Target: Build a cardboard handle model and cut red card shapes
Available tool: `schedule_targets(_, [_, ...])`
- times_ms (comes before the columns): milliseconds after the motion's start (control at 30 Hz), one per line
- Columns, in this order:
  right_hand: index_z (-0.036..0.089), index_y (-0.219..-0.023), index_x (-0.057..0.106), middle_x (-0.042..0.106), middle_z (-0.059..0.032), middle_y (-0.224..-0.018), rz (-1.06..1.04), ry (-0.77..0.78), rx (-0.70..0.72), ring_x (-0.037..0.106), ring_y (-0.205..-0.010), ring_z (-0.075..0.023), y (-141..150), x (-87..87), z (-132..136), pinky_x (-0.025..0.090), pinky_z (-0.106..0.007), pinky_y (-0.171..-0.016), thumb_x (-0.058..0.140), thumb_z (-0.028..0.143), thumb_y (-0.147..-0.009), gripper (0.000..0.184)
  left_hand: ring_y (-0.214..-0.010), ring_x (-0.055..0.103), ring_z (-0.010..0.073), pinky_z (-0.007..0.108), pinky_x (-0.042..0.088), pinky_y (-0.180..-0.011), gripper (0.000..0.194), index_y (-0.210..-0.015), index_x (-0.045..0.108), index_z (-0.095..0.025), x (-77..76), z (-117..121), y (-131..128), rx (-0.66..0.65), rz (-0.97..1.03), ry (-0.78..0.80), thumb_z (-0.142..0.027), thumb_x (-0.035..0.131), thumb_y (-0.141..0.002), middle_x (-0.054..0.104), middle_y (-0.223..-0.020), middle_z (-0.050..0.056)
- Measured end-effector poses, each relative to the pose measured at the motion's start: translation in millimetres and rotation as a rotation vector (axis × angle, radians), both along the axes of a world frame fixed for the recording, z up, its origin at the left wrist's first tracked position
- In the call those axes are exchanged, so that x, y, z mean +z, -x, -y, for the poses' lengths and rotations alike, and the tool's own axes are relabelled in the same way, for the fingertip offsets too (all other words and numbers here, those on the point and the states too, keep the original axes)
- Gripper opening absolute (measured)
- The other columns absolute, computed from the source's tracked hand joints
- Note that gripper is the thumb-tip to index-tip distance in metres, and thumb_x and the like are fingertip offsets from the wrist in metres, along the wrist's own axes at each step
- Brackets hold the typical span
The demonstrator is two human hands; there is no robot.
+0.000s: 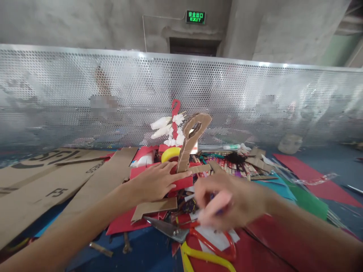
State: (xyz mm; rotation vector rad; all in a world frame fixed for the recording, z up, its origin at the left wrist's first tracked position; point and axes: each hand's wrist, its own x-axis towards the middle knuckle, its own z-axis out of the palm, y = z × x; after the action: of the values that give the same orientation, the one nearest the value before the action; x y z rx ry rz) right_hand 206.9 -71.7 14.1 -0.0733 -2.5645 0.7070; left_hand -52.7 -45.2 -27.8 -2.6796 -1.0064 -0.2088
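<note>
My left hand (159,179) lies flat with its fingers stretched over red card (185,183). Its fingertips are at the foot of an upright cardboard strip with a looped top (195,132). Blurred by motion, my right hand (222,200) is curled closed above the clutter; a bluish-purple bit shows between the fingers, too smeared to name. Below it rest scissors (208,245) with red and yellow handles, blades pointing left. A bent cardboard piece (155,207) lies below my left hand. Behind stands a red looped piece with white flower-like shapes (176,124).
Large cardboard sheets (31,185) cover the left side. A yellow tape roll (170,154) sits behind my left hand. Red (309,173), green (309,200) and blue sheets (278,187) lie to the right. A perforated metal panel (227,98) closes off the back.
</note>
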Motion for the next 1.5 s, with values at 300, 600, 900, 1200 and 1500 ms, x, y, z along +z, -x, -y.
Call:
schedule_targets(300, [0.019,-0.089,0.07,0.07,-0.003,-0.086,-0.257,0.239,-0.606,0.063,-0.074,-0.0141,-8,-43.0,-73,0.048,-0.025,-0.063,0.064,0.033,-0.092,0.016,-0.128,0.05,0.0325,0.048,0.046,-0.099,0.068,-0.155,0.028,-0.042,-3.3,0,3,0.017,-0.041,-0.029,-0.019,0.051,-0.095,0.047,-0.145,0.009])
schedule_targets(600, [0.019,-0.084,0.07,0.072,-0.0002,-0.084,-0.244,0.155,-0.69,0.064,-0.077,-0.0144,-6,-47.3,-72,0.046,-0.025,-0.068,0.061,0.018,-0.088,0.01,-0.125,0.054,0.0303,0.046,0.05,-0.097,0.072,-0.157,0.023,-0.041,-3.5,1,1,0.027,-0.073,-0.038,-0.017,0.05,-0.094,0.047,-0.148,0.009])
schedule_targets(900, [0.02,-0.085,0.074,0.074,-0.0004,-0.087,-0.187,0.095,-0.672,0.065,-0.079,-0.0152,-6,-48.3,-73,0.046,-0.026,-0.07,0.059,0.02,-0.089,0.016,-0.126,0.053,0.0318,0.048,0.049,-0.097,0.071,-0.155,0.028,-0.043,-0.8,1,0,0.027,-0.037,-0.018,-0.017,0.051,-0.094,0.046,-0.15,0.008])
schedule_targets(1200, [0.02,-0.086,0.074,0.074,-0.0002,-0.084,-0.18,0.111,-0.691,0.065,-0.076,-0.015,-7,-48.9,-74,0.046,-0.026,-0.067,0.062,0.024,-0.088,0.013,-0.127,0.053,0.0334,0.051,0.051,-0.096,0.075,-0.156,0.025,-0.044,0.3,2,0,0.039,-0.067,-0.007,-0.015,0.052,-0.092,0.045,-0.15,0.009])
schedule_targets(1500, [0.02,-0.085,0.073,0.073,-0.0008,-0.083,-0.189,0.118,-0.678,0.064,-0.076,-0.0158,-8,-49.6,-74,0.047,-0.027,-0.069,0.061,0.024,-0.089,0.013,-0.136,0.045,0.0333,0.05,0.051,-0.098,0.072,-0.156,0.023,-0.044,-0.3,1,-1,0.018,-0.039,-0.02,-0.017,0.051,-0.095,0.041,-0.155,0.007])
